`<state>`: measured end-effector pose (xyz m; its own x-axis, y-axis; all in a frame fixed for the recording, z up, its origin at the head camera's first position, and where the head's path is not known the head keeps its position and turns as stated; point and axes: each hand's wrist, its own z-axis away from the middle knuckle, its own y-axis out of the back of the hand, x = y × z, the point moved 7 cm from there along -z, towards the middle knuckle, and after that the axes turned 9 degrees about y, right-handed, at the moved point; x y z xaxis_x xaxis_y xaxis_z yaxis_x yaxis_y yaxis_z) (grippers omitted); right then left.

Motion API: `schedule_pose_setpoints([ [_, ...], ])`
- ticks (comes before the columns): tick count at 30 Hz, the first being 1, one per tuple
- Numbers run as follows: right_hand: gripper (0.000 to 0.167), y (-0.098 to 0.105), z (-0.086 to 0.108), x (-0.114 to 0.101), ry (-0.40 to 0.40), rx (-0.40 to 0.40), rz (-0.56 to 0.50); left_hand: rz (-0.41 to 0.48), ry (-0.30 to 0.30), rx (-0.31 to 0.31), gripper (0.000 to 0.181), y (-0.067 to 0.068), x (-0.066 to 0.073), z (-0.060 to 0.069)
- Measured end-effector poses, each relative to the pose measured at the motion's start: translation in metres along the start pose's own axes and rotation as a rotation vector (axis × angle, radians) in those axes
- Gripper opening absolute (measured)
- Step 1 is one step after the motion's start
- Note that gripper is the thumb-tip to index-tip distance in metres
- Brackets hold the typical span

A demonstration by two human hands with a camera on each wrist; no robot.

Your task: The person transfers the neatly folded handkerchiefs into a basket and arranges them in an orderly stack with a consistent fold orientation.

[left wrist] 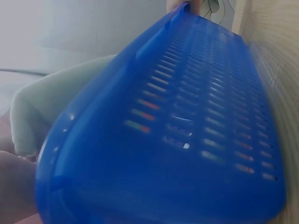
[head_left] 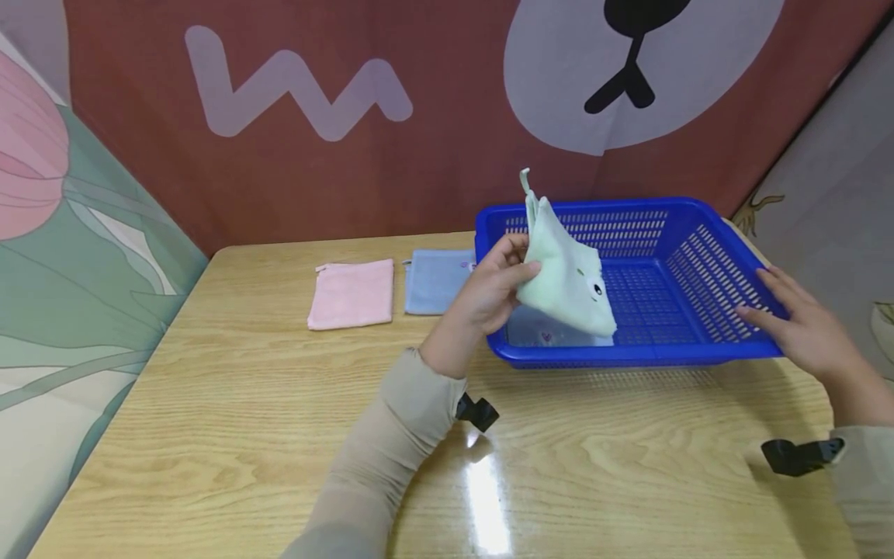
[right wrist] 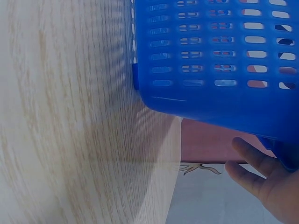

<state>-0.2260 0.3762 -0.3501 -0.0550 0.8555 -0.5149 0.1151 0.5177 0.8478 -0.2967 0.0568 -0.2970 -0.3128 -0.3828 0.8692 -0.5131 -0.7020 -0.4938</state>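
Observation:
My left hand (head_left: 492, 283) pinches a folded pale green hand towel (head_left: 566, 272) with a hanging loop and a cartoon face. The towel is held tilted over the left part of a blue plastic basket (head_left: 653, 353). Below it, a pale folded cloth (head_left: 545, 330) with a small pink print lies in the basket, partly hidden by the green towel. At the basket's right end, my right hand (head_left: 813, 326) grips the rim, its thumb on the inner side. The right wrist view shows two fingers (right wrist: 252, 163) outside the basket, under the rim.
Left of the basket lie a folded pink towel (head_left: 352, 293) and a folded blue towel (head_left: 436, 281), whose right side is partly covered by my hand and the basket. The wooden table (head_left: 244, 419) meets a reddish-brown printed cloth backdrop (head_left: 447, 171) at its far edge.

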Motion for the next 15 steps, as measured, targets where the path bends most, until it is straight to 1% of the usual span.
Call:
schedule_pose_setpoints([
  [6,0.066,-0.001,0.001,0.001,-0.004,-0.004,0.002,-0.040,0.006,-0.003,0.019,-0.004,-0.006,-0.004],
  [11,0.066,-0.001,0.000,0.002,-0.010,-0.006,-0.003,-0.063,0.026,0.007,0.020,-0.006,-0.012,-0.008],
  [15,0.066,0.000,-0.002,0.001,0.001,-0.003,-0.007,-0.090,0.045,0.019,0.021,-0.008,-0.016,-0.014],
])
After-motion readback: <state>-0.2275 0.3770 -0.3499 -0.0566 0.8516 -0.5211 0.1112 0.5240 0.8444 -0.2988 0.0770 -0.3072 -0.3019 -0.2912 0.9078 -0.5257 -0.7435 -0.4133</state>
